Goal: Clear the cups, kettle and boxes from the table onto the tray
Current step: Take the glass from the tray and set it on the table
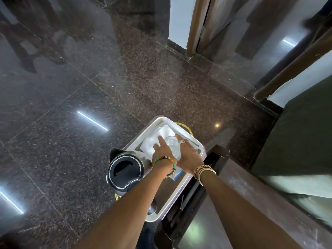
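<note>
A steel tray [188,133] sits low in the middle of the view, above the dark floor. On its left end stands a steel kettle [125,172] with a black lid. A white folded napkin [152,142] lies at the tray's far end. On it rests a clear glass cup [172,143]. My left hand [161,150] and my right hand [188,153] are both wrapped around that glass, one on each side. A flat blue-edged packet [177,174] pokes out beneath my left wrist.
A dark wooden table [239,178] runs along the right of the tray, with a dark drawer or shelf [212,159] just beside it. Polished granite floor [89,78] spreads to the left and ahead. A door frame [195,26] stands at the far right.
</note>
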